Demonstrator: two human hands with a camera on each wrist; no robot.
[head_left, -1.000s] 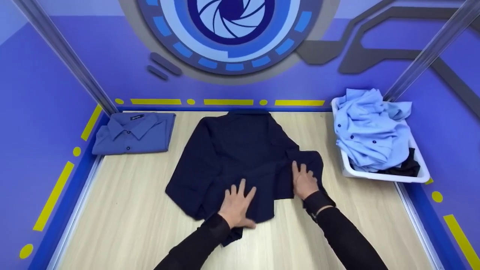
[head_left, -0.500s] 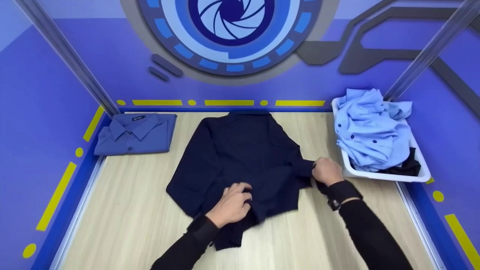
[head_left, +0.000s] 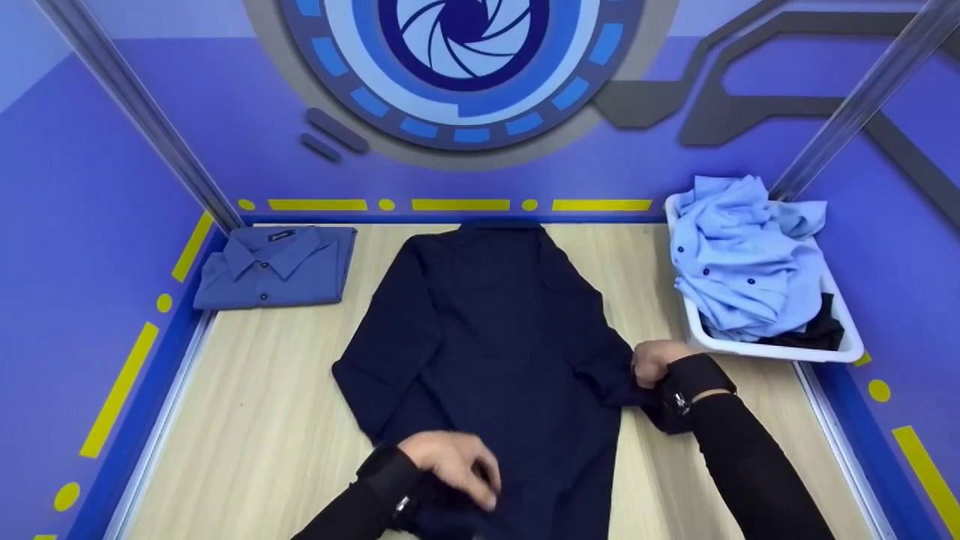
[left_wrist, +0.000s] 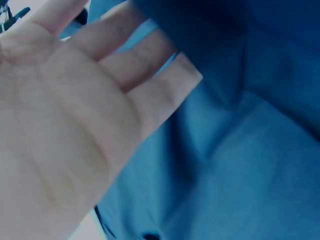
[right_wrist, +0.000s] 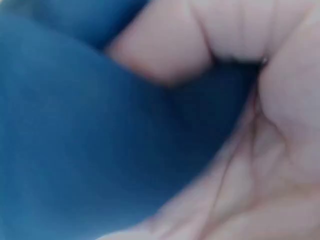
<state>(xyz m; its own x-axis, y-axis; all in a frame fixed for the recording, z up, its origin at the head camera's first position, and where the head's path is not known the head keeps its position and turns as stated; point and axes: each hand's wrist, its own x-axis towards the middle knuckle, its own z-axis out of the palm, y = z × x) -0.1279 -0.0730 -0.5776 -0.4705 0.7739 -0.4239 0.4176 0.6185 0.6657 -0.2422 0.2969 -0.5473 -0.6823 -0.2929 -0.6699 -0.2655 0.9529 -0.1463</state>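
A dark navy long-sleeved shirt (head_left: 495, 330) lies spread on the table, collar at the far side, its lower end running out of the bottom of the head view. My right hand (head_left: 661, 361) grips its right-side sleeve near the cuff; the right wrist view shows the blue cloth (right_wrist: 100, 130) inside the curled fingers. Over the lower left part of the shirt is my left hand (head_left: 454, 465), fingers loosely bent. In the left wrist view, a fold of cloth (left_wrist: 215, 45) covers some of its fingertips, and the palm (left_wrist: 65, 115) faces the camera.
At the far left lies a folded blue shirt (head_left: 277, 266) with its collar up. A white basket (head_left: 787, 351) at the far right holds a crumpled light blue shirt (head_left: 750, 262) and a black cloth (head_left: 817, 330). Blue walls (head_left: 487, 176) enclose the table (head_left: 255, 405).
The navy shirt's bunched lower part has come down towards me and lies longer. My right hand moved right with the sleeve, drawing it outwards; my left hand moved nearer to me.
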